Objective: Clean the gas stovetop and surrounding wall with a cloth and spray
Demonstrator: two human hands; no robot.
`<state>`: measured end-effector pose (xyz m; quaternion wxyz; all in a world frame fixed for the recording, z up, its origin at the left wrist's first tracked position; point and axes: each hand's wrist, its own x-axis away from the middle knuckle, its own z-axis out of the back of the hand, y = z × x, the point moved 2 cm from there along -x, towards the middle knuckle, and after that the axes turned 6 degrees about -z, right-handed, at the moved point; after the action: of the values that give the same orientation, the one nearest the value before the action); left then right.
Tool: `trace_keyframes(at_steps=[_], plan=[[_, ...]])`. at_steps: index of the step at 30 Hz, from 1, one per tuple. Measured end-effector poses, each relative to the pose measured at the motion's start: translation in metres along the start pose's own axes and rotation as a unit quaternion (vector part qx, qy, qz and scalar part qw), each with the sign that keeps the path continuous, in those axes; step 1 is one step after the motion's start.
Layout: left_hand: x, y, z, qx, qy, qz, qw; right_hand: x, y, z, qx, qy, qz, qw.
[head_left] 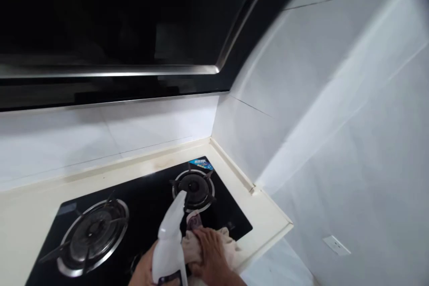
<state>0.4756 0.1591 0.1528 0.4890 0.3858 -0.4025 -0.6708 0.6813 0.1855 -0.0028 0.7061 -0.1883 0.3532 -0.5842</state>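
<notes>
Left fingers (143,267) wrapped round white bottle (168,250), right fingers (208,240) curled over bunched cloth (229,246) beneath

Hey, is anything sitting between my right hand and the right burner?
Yes: a pinkish patterned piece, possibly part of the cream cloth under your right hand, lies toward the right burner. The white spray bottle is just left of that gap.

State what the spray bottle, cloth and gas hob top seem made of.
Spray bottle: probably plastic, opaque white, judging by its smooth moulded curves.
Cloth: likely soft fabric, matte cream, bunching into folds.
Gas hob top: perhaps glass, a flat, smooth black sheet; coated metal remains possible.
</notes>
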Motion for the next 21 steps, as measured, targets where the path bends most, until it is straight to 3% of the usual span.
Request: trace_keyframes(at_steps=[3, 5, 8, 11, 14, 17, 21], plan=[[-0.035, 0.030, -0.067, 0.019, -0.110, -0.009, 0.994, 0.001, 0.033, 0.039, -0.162, -0.055, 0.022, 0.985], [-0.052, 0.044, -0.100, 0.014, -0.150, 0.012, 0.988, 0.002, 0.062, 0.083, -0.247, -0.017, -0.042, 0.968], [-0.069, 0.056, -0.139, 0.001, -0.191, 0.049, 0.980, 0.001, 0.093, 0.153, -0.323, 0.018, -0.103, 0.941], [-0.079, 0.059, -0.167, -0.004, -0.225, 0.061, 0.972, -0.008, 0.092, 0.197, -0.402, -0.024, -0.064, 0.913], [-0.088, 0.055, -0.186, -0.026, -0.212, 0.061, 0.975, -0.013, 0.074, 0.206, -0.468, -0.056, -0.040, 0.881], [-0.097, 0.051, -0.198, -0.049, -0.191, 0.021, 0.980, -0.010, 0.054, 0.190, -0.502, -0.065, -0.068, 0.860], [-0.100, 0.040, -0.213, -0.114, -0.183, -0.011, 0.976, 0.000, 0.043, 0.159, -0.538, 0.015, -0.154, 0.829]])
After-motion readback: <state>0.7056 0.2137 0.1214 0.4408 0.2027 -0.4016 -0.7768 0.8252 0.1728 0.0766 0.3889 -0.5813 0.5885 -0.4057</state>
